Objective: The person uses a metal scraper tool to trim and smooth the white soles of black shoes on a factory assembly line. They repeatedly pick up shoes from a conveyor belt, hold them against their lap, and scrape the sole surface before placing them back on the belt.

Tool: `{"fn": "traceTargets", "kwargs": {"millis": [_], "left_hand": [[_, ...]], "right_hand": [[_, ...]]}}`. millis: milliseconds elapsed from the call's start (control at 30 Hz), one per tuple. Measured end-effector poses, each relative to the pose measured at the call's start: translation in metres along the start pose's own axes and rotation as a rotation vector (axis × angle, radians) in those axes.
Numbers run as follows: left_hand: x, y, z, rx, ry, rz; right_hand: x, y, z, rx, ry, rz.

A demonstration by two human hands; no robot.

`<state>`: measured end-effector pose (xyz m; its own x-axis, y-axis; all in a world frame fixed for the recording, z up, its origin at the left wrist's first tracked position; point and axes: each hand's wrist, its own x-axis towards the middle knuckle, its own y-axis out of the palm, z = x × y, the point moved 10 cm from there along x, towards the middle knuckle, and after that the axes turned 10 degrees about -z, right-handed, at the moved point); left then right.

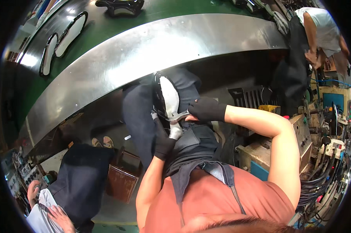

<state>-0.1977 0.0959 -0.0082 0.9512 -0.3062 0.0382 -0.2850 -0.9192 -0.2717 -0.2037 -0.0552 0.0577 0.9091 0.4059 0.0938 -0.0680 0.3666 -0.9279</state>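
Note:
A glossy black shoe point(169, 93) lies across my lap with its white underside up and its toe pointing away from me. My left hand point(165, 143), in a black glove with bare fingertips, is closed around the heel end. From the right my right hand point(206, 110), gloved the same way, is closed on a curved grey metal hand tool point(178, 116). The tool crosses the narrow part of the shoe's underside. Its exact kind cannot be made out, and my fingers partly cover its near end.
Beyond my knees curves a steel table edge point(152, 46) beside a green belt point(101, 23). Two more shoes point(70, 35) lie there at left, another dark one point(121, 6) at the top. Machinery with cables point(331, 155) stands at right. Co-workers sit left point(55, 209) and stand far right point(321, 31).

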Motion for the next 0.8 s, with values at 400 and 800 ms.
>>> {"fn": "traceTargets", "kwargs": {"millis": [400, 800], "left_hand": [[0.022, 0.019, 0.047, 0.024, 0.064, -0.114], [0.031, -0.014, 0.031, -0.046, -0.444, 0.185]], "right_hand": [[0.022, -0.027, 0.042, -0.036, 0.063, 0.536], [-0.033, -0.009, 0.003, 0.489, 0.514, 0.196]]}}
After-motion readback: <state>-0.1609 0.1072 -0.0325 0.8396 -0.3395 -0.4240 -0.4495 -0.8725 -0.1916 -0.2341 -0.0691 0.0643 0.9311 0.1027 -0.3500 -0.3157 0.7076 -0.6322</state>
